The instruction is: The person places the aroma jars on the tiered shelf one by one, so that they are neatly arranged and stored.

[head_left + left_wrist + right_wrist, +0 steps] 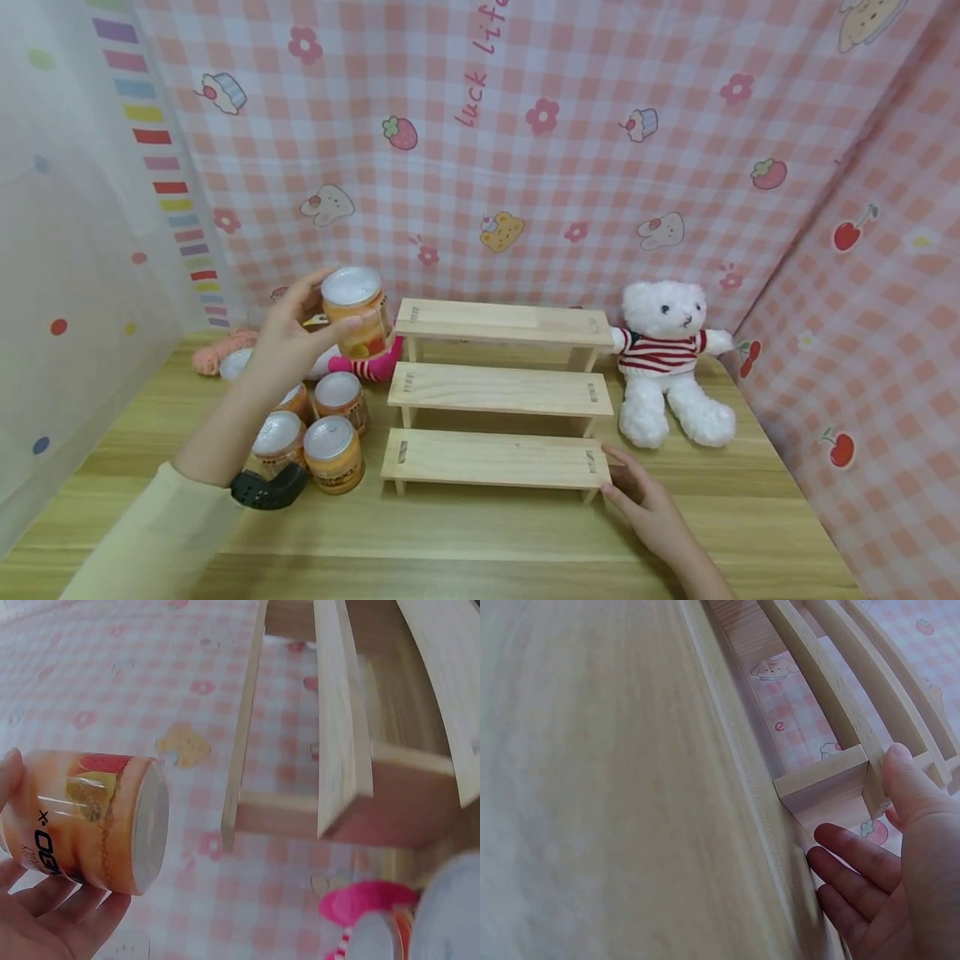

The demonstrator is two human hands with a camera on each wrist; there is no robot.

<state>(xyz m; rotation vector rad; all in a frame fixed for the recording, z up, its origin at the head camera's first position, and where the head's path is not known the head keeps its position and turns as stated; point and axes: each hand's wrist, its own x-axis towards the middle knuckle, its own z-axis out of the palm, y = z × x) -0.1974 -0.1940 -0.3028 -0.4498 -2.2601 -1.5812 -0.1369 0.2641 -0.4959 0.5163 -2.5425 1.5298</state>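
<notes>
My left hand (296,325) grips an orange can (356,337) with a silvery lid, thumb on its near side. It is lifted, left of the top tier of a three-tier wooden rack (501,387). In the left wrist view, the can (82,817) shows black lettering and a fruit picture, with fingers wrapped under it. My right hand (648,508) touches the right end of the rack's lowest tier. In the right wrist view, the thumb (911,780) lies against the tier's end, and the other fingers extend loosely beside its leg.
Several more cans (333,454) stand on the table (480,542) left of the rack. Behind them are a pink toy (382,364) and a peach-coloured soft thing (221,352). A white teddy bear (663,358) sits right of the rack. Checked cloth (480,167) hangs behind.
</notes>
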